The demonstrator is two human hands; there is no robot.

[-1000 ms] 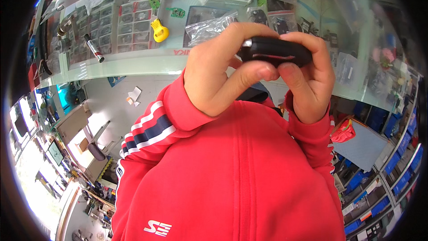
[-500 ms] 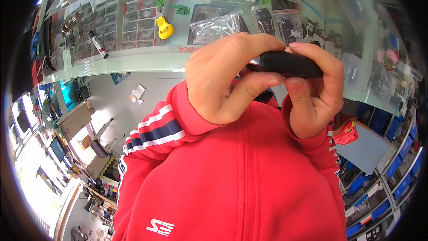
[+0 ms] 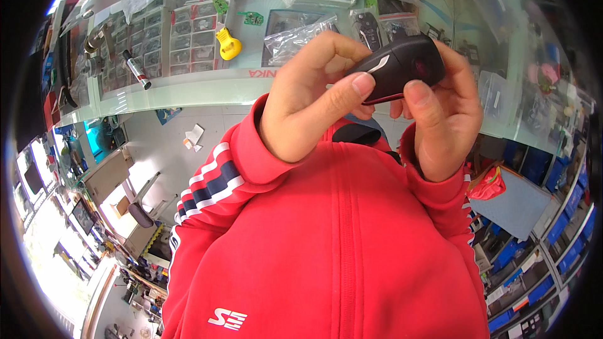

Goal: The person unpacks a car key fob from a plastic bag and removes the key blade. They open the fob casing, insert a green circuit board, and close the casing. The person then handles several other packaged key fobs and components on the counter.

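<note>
You're holding the black key fob in mid-air at the upper centre of the frame, above the glass counter, so a slip of either thumb could likely drop it among the bagged parts below. Prying at its red seam with only fingertip purchase may also let the shell spring apart. Your left hand pinches the fob's near end between thumb and curled fingers; your right hand clamps the far end, thumb pressed upward, both wrists raised close together.

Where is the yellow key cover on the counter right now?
In the head view, the yellow key cover lies upper left on the glass counter, beside the trays of small parts, left of the raised hands.
</note>
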